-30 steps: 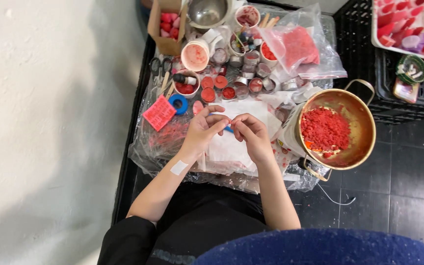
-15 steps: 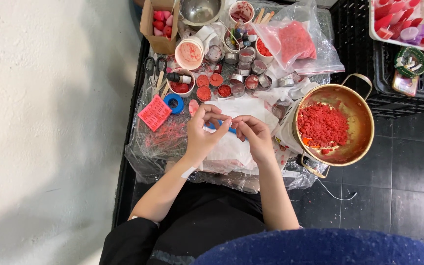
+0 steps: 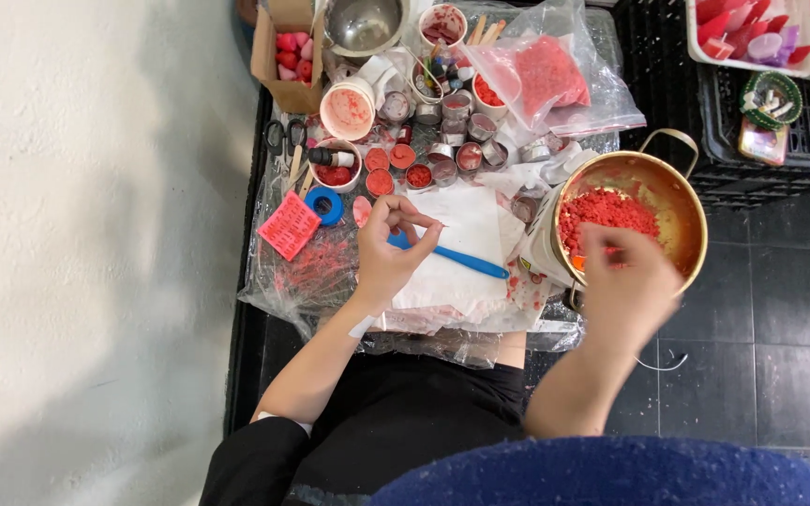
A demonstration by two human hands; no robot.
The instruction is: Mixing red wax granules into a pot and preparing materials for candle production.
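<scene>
Head view looks straight down on a person seated at a small, crowded work surface wrapped in clear plastic sheet (image 3: 278,290). Around the centre, the left hand (image 3: 388,245) curls its fingers (image 3: 421,223) narrowly over the near end of a blue stick-like tool (image 3: 457,257), which lies slanting across a white paper towel (image 3: 466,234) toward four o'clock; whether the fingers truly pinch the tool or only rest on it is hard to tell, since the hand hides that end. At about three o'clock, the right hand (image 3: 625,281) reaches over the rim of a brass-coloured pot (image 3: 672,192) holding red granules (image 3: 607,211). That hand is blurred and shows only its back, so I cannot tell whether its fingers are spread or closed, or whether they touch the granules.

Toward twelve o'clock stands a cluster of small round metal tins (image 3: 452,155), some filled red, some looking empty, though their contents are too small to make out well. A clear bag of pink-red material (image 3: 550,75) lies just beyond them, and a steel bowl (image 3: 363,23) is cut off by the top edge. At ten o'clock sit a red square mould-like piece (image 3: 289,225) and a blue roll (image 3: 327,204). A blue shape at six o'clock, very close to the camera, hides the person's lap.
</scene>
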